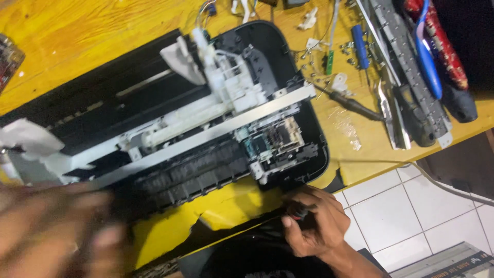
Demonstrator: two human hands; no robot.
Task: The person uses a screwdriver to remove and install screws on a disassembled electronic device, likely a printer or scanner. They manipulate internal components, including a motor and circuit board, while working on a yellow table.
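An opened black printer (170, 128) with its cover off lies across the yellow wooden table (77, 36); a metal rail (216, 131) and white plastic parts run along it. My right hand (311, 224) sits at the table's front edge, just below the printer's right end, fingers closed on a small dark tool with a red part (301, 210). My left hand (54, 231) is blurred at the lower left, close to the camera, fingers spread in front of the printer's left end. I cannot make out anything in it.
Loose screws and small white parts (329, 67) lie right of the printer. A soldering iron (355, 105), a blue-handled tool (427, 56), a long black and metal printer part (406, 67) and a red cloth (442, 41) crowd the table's right end. White tiled floor (411, 206) lies below.
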